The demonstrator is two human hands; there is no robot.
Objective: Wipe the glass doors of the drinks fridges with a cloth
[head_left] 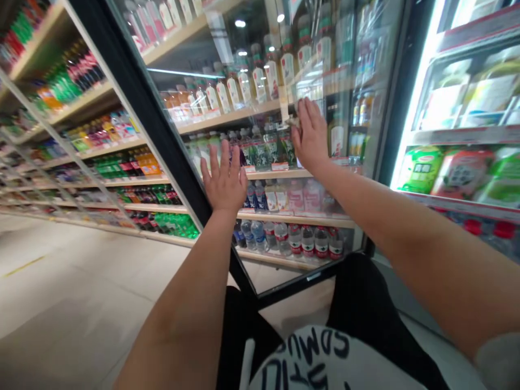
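A tall glass cooler door (300,271) with a black frame stands open in front of me. My left hand (225,181) is up against its left part, fingers spread and palm toward the glass. Higher and to the right, my right hand (312,135) lies flat toward the pane with its fingers stretched upward. By its thumb and fingertips is a small beige patch (293,121); whether it is a cloth or a reflection I cannot tell. Both palms are hidden. Through the glass I see shelved bottles (270,76), with reflected ceiling lights over them.
To the right is the lit cooler with shelves of large bottles (444,95) and green and red packs (420,168). Long drink shelves (93,149) run along the left. Pale floor tiles (73,292) lie below. My black-clad knees (361,292) are close to the door's lower edge.
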